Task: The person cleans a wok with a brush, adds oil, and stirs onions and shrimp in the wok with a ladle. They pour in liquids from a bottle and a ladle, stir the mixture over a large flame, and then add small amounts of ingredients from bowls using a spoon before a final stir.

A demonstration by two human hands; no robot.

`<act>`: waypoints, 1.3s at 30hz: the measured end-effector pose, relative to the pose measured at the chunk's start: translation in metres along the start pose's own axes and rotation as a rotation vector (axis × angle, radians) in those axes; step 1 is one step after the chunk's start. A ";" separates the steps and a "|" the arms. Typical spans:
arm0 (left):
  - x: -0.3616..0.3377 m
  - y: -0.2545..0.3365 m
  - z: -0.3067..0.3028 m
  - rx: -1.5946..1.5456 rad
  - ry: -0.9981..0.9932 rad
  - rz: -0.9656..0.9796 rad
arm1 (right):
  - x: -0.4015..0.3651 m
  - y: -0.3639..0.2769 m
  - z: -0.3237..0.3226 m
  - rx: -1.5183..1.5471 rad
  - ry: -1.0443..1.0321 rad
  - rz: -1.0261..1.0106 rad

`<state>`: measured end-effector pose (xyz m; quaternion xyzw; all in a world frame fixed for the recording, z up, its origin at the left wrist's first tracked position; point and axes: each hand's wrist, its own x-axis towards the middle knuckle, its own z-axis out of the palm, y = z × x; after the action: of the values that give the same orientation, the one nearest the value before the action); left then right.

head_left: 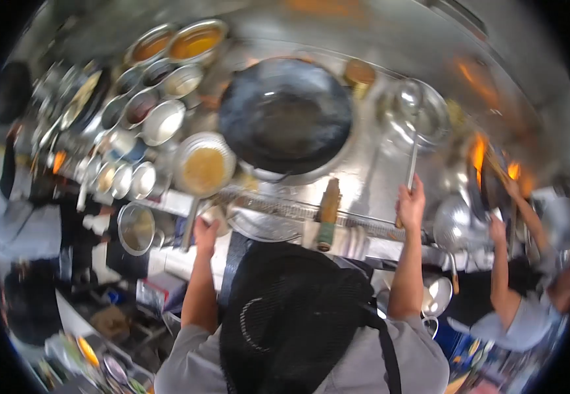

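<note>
A big black wok (285, 115) sits empty on the steel range in front of me. My left hand (204, 235) grips the long handle of a round pan (203, 167) holding yellowish-brown liquid, just left of the wok. My right hand (411, 200) is closed around the thin handle of a steel ladle (411, 108), whose bowl rests in a shiny steel basin (429, 121) to the right of the wok. A brown-and-green wok handle (327, 213) points toward me between my hands.
Several steel bowls of sauces and seasonings (160, 85) crowd the left side. A co-worker (515, 302) at the right works a wok over open flames (478, 154). Another person (15, 210) stands at the far left. A strainer (452, 223) hangs at the right.
</note>
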<state>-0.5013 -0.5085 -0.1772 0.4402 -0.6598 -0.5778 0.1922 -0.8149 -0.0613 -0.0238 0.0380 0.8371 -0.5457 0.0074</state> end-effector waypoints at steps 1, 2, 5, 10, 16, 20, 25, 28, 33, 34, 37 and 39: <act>0.003 0.002 0.000 -0.119 -0.107 0.016 | 0.013 0.004 -0.009 -0.017 0.031 0.008; 0.006 0.003 0.003 -0.129 -0.160 0.028 | 0.028 0.009 -0.016 -0.031 0.053 0.011; 0.005 0.012 0.013 -0.027 -0.194 0.079 | 0.077 0.034 -0.037 -0.134 0.101 -0.011; 0.016 0.004 0.015 0.086 -0.132 0.067 | 0.139 0.042 -0.037 0.000 0.031 0.162; 0.020 -0.010 0.012 0.036 -0.100 0.121 | 0.157 0.004 -0.056 0.874 -0.123 0.498; 0.019 -0.016 0.002 0.236 -0.106 0.078 | 0.139 -0.012 -0.074 1.193 -0.226 0.590; 0.015 0.003 0.008 0.203 -0.122 0.137 | 0.081 -0.063 -0.102 1.389 -0.484 0.555; 0.028 -0.023 0.007 0.147 -0.106 0.136 | 0.050 -0.090 -0.105 1.435 -0.569 0.646; 0.006 0.014 0.010 0.228 -0.058 0.221 | -0.009 -0.140 -0.089 1.368 -0.715 0.708; 0.011 -0.002 0.012 0.241 0.011 0.266 | -0.017 -0.142 -0.085 1.385 -0.770 0.719; 0.010 -0.006 0.011 0.303 0.027 0.239 | -0.042 -0.159 -0.065 1.342 -0.777 0.764; 0.010 -0.008 0.009 0.308 0.028 0.218 | -0.055 -0.166 -0.049 1.264 -0.824 0.707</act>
<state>-0.5111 -0.5104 -0.1893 0.3984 -0.7816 -0.4396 0.1929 -0.7703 -0.0864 0.1509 0.0928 0.2423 -0.8485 0.4612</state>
